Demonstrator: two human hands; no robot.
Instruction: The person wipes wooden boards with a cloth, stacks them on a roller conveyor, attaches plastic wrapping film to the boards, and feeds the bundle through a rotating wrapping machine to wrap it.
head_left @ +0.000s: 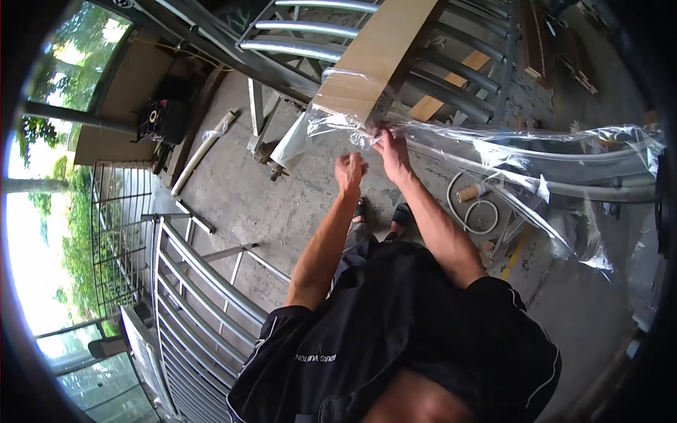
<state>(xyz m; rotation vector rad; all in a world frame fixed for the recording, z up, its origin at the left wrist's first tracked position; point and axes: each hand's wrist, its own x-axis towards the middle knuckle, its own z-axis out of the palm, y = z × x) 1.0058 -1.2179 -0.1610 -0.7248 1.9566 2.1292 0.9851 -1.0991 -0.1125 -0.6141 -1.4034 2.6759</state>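
A long flat wooden board (384,53) lies across the metal rollers, its near end wrapped in clear plastic film (345,88). My right hand (392,151) is at the board's near corner, its fingers closed on the film there. Just to the left, my left hand (350,171) is held below the board's end, apart from it, with its fingers curled; whether anything is in them is too small to tell. From the corner the clear film stretches far to the right.
Metal roller racks stand at the top (303,49) and lower left (204,282). A cardboard core (471,192) and a pale hose loop (482,217) are at the right. A long wrapped roll (204,151) lies on the floor at the left.
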